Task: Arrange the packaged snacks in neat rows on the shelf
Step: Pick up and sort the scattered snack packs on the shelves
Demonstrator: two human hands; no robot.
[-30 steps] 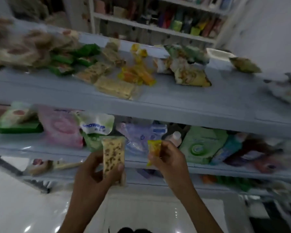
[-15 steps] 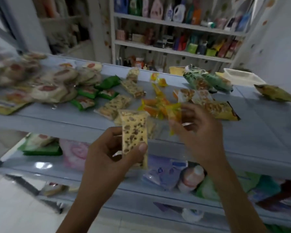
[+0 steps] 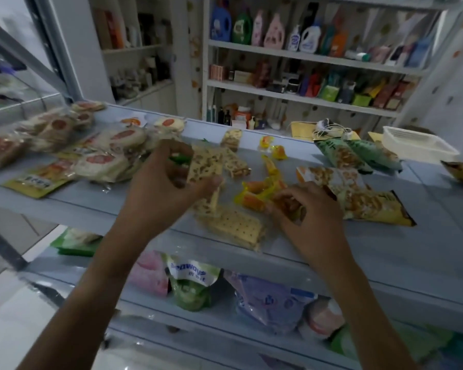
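Pinched upright in the left hand, a speckled nougat bar; right hand grips orange-yellow candy packets. Bare shelf lies rightward.

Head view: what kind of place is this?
Most likely a small shop. Loose packaged snacks lie on a pale blue shelf, more packets fill the tier below, and white wall shelves behind hold detergent bottles and boxed goods.

Dim, flat indoor light with a cool blue cast; my hands cast hardly any shadow. The floor at lower left glares white. Motion blur smears the left edge, and the wide lens bends the shelf edges.
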